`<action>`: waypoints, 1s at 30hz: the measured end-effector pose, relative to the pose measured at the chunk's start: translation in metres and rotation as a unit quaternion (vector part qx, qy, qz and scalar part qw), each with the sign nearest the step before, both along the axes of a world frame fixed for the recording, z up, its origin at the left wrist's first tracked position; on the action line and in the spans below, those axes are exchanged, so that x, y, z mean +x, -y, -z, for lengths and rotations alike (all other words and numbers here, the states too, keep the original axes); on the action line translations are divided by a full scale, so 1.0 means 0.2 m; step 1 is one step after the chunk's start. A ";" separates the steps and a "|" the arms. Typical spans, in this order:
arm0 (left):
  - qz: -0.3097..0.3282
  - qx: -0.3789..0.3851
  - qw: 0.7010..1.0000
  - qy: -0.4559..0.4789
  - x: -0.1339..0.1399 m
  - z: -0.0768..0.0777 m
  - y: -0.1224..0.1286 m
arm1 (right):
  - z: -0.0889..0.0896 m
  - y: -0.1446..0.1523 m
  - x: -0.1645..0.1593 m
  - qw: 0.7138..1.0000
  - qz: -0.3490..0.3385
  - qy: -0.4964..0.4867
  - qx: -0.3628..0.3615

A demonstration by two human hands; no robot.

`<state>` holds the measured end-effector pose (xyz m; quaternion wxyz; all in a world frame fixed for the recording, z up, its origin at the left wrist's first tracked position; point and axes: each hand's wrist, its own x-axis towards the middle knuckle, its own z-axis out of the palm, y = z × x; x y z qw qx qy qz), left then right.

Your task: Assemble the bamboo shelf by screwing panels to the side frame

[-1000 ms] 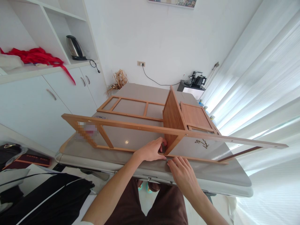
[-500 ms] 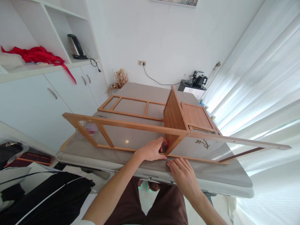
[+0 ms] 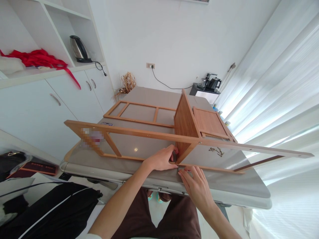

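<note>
A wooden ladder-like frame (image 3: pixel 132 131) stands on its long edge along the table's near side. Against its inner face a wooden panel (image 3: pixel 185 121) stands upright, crosswise to it. My left hand (image 3: pixel 163 158) is closed around the lower rail where panel and frame meet, its thumb on the near side and its fingers behind. Just right of that thumb, my right hand (image 3: pixel 194 179) pinches a small thin metal piece (image 3: pixel 177 168) at the rail's outer face. Most of this piece is hidden by the fingers, so its kind is unclear.
Several loose screws (image 3: pixel 216 151) lie on the table (image 3: pixel 149 91) right of the panel. A second wooden frame (image 3: pixel 142 121) lies flat behind, with more panels (image 3: pixel 210 122) at the right. Curtains (image 3: pixel 286 83) hang on the right; a black bag (image 3: pixel 54 205) is at lower left.
My right hand's fingers have shifted and opened out slightly around the small metal piece. The left hand keeps its place, and the frame and panel look unmoved.
</note>
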<state>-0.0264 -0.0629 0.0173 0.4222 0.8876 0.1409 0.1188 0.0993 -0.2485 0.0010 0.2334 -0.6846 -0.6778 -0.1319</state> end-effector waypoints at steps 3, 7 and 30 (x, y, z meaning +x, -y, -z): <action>-0.001 0.001 1.000 0.003 0.00 0.00 0.00 | 0.01 0.00 0.00 1.000 -0.004 0.011 -0.004; -0.005 0.007 1.000 0.004 0.00 0.01 0.01 | 0.03 0.01 0.02 1.000 -0.021 0.001 -0.017; -0.010 0.012 1.000 -0.004 0.00 0.01 0.01 | -0.02 0.01 0.00 0.999 -0.039 0.001 -0.035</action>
